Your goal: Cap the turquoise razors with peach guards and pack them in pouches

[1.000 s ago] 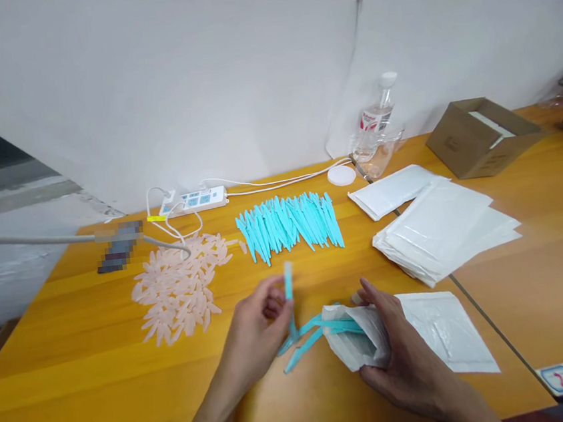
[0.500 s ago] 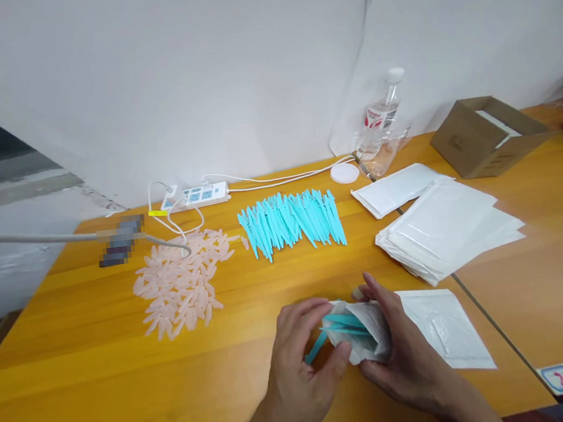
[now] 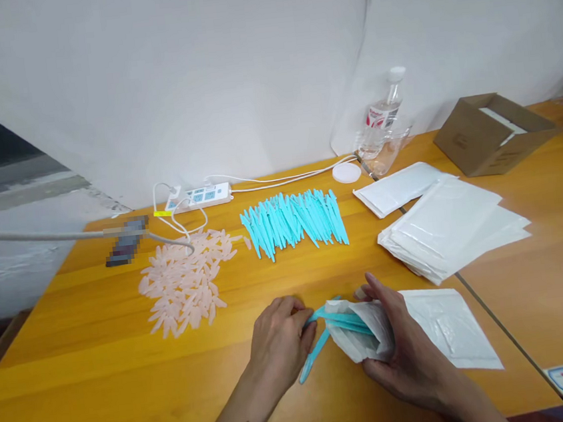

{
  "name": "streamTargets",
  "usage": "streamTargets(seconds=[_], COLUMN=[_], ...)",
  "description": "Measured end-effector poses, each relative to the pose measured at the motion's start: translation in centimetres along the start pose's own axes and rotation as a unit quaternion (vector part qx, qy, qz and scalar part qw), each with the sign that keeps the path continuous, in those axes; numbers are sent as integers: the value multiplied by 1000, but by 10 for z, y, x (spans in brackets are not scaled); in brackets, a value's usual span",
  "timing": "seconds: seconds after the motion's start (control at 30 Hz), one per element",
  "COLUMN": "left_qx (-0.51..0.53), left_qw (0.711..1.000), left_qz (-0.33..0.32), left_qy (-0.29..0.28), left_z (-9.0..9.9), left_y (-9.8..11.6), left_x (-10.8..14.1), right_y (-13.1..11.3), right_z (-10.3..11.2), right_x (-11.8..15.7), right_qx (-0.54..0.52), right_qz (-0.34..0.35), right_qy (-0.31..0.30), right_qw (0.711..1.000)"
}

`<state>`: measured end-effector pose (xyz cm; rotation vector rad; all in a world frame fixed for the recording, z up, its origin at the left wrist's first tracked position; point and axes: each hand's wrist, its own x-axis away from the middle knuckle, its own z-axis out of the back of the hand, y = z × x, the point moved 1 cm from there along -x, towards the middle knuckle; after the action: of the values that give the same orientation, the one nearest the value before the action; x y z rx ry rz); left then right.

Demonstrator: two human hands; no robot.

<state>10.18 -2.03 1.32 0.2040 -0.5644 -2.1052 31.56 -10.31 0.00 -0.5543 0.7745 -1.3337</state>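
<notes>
My right hand (image 3: 410, 352) is wrapped round a white padded envelope (image 3: 349, 348), its mouth open toward the left. Several slim turquoise plastic sticks (image 3: 351, 323), shaped like small razor handles, show inside that mouth. At the mouth's left edge, my left hand (image 3: 282, 338) pinches the end of one turquoise stick (image 3: 317, 314) between thumb and fingers. Another turquoise stick (image 3: 313, 361) slants on the table below the left fingertips, its upper end near the envelope. Beyond the hands lies a row of many more turquoise sticks (image 3: 292, 220).
A spread of pale pink pieces (image 3: 183, 285) lies at left, near a phone (image 3: 126, 241) and a power strip (image 3: 204, 195). White envelopes (image 3: 449, 227) are stacked at right, with another envelope (image 3: 452, 330) nearer. A bottle (image 3: 382, 116), round white lid (image 3: 346, 172) and cardboard box (image 3: 489, 135) stand behind.
My left hand has drawn back leftward from the envelope's mouth and closed on a turquoise stick's end. The right hand keeps the envelope in nearly the same place.
</notes>
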Motion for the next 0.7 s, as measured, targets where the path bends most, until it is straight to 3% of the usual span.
streamTargets(seconds=[0.07, 0.17, 0.23, 0.33, 0.43, 0.53, 0.63, 0.7], left_qx=[-12, 123, 277, 462, 518, 475, 400, 354], left_qw=[1000, 989, 948, 859, 819, 836, 891, 916], left_qz=[19, 82, 127, 145, 129, 125, 86, 74], left_qy=[-6, 34, 89, 166, 211, 246, 197, 172], left_z=[4, 20, 35, 51, 43, 12, -13, -18], left_y=[-4, -13, -18, -12, 8, 27, 34, 32], left_x=[-3, 0, 8, 19, 23, 22, 22, 24], right_y=[-1, -1, -1, -1, -2, -1, -1, -1], right_z=[-1, -1, -1, 0, -1, -4, -5, -5], right_x=[0, -1, -1, -3, -4, -5, -5, -5], right_qx=[-1, -1, 2, 5, 8, 10, 8, 7], right_qz=[-2, -1, 1, 1, -2, -3, 2, 4], right_qy=[0, -1, -2, -4, -3, -2, 6, 9], right_qw=[1000, 1000, 1000, 1000, 1000, 1000, 1000, 1000])
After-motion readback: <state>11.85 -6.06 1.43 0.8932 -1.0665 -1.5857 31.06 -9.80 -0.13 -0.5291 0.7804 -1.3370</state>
